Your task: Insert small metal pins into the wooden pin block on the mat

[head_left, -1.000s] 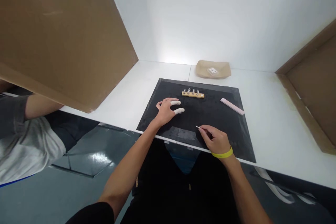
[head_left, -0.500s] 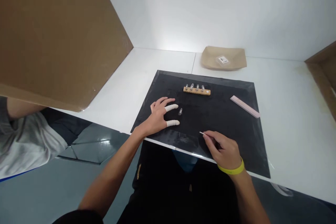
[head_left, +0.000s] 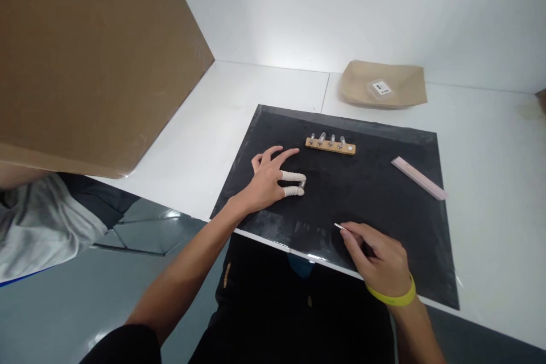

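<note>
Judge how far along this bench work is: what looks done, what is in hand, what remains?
Looks done: four small clear pieces stand in the wooden strip, whose right end shows a spare hole. In hand: the left hand pinches another small piece between two covered fingertips; the right hand holds a thin pick. Left: apparently seating that piece.

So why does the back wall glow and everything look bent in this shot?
Head view: a bright hotspot washes out the white wall above the table; the wide lens bows the black mat edges and the cardboard panel; the floor shows glare; the tiny clear piece at the left hand's covered fingers is too small to resolve.
</note>
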Motion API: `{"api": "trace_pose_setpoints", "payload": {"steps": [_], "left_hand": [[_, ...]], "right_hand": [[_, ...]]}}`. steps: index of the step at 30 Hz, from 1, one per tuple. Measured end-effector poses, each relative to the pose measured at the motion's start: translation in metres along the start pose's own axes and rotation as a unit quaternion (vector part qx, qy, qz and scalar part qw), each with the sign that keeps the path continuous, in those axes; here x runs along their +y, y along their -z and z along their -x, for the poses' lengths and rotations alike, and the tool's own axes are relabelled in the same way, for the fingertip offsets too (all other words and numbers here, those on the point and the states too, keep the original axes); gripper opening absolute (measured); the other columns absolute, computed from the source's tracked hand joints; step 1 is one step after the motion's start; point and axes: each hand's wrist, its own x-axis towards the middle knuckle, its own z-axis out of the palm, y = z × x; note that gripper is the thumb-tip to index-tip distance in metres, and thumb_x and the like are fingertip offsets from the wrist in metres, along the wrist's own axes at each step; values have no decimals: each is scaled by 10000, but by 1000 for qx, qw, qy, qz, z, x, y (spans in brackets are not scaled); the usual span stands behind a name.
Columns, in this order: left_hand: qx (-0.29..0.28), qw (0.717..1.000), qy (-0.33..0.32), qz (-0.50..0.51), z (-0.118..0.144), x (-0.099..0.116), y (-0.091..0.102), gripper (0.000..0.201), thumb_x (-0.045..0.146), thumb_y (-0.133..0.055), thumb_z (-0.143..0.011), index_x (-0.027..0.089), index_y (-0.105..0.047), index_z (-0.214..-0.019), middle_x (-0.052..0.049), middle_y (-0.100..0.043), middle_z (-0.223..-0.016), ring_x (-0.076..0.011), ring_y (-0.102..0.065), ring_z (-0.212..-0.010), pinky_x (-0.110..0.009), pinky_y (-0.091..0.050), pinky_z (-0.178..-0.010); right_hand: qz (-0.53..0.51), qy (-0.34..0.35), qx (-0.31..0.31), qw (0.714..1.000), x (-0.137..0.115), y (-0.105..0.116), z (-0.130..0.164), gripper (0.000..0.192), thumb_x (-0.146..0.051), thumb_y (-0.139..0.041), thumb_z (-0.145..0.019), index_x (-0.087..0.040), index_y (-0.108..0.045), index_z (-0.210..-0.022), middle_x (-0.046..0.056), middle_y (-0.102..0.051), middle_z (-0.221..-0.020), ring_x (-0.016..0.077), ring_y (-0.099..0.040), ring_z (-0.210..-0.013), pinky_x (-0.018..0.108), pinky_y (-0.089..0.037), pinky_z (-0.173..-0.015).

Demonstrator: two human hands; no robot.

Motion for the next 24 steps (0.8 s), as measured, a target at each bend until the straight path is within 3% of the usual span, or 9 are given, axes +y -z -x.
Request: {"api": "trace_pose_setpoints", "payload": {"steps": [11,16,18,19,20,21,22,24], "left_hand": [[60,998,-31,10,-1,3,-11,129,358,-762,-954,403,-845,-1042,-9,-531,-1612,-379,-310,-1560,-639,-228,-1184],[116,990,-52,62,13,23,-13,79,323,-799,-927,363,-842,-980,-22,-604,-1537,-359,-386,-1516,-628,-242,-1168],[146,984,-64,77,22,36,-12,72,306,-819,-910,356,-836,-959,-25,-630,-1505,-350,-411,-1502,-619,-256,-1158],[160,981,-69,83,27,43,-10,76,297,-827,-903,353,-834,-953,-27,-640,-1492,-348,-421,-1496,-616,-263,-1153],[171,978,-75,88,32,49,-8,79,289,-831,-899,350,-832,-949,-29,-649,-1481,-345,-430,-1490,-613,-272,-1150],[182,976,-80,93,37,55,-5,78,282,-834,-896,345,-831,-944,-32,-659,-1466,-342,-443,-1481,-608,-285,-1145],[194,973,-84,96,43,61,-2,78,274,-835,-895,339,-830,-940,-35,-670,-1449,-339,-456,-1470,-600,-300,-1142],[217,966,-92,102,54,70,4,75,262,-838,-890,328,-829,-926,-38,-690,-1413,-331,-483,-1442,-587,-329,-1139]], "right_hand": [[-2,-11,6,1000,-4,-1,-1,114,-149,-631,-990,-175,-740,-1007,-20,-685,-669,88,-589,-486,214,-500,-523],[-47,-63,9,997,7,10,-12,110,-201,-685,-954,-180,-792,-970,-14,-719,-658,105,-632,-479,206,-513,-496],[-71,-125,113,983,5,19,-22,99,-228,-707,-941,-188,-797,-954,-28,-703,-635,92,-586,-433,197,-484,-443],[-80,-151,229,958,-1,24,-27,107,-226,-690,-953,-186,-785,-924,-37,-683,-621,82,-539,-411,194,-446,-407],[-68,-153,299,939,-10,28,-31,151,-227,-652,-979,-180,-772,-901,-34,-678,-627,80,-519,-413,194,-435,-394],[-46,-127,326,935,-22,33,-34,225,-245,-600,-1011,-176,-759,-868,-22,-685,-643,87,-528,-432,201,-451,-393],[-19,-82,308,948,-36,36,-35,301,-297,-564,-1034,-183,-748,-824,-10,-698,-658,97,-559,-463,213,-488,-406],[36,24,174,984,-64,44,-33,414,-500,-585,-1019,-243,-703,-718,0,-728,-673,118,-644,-542,228,-572,-470]]}}
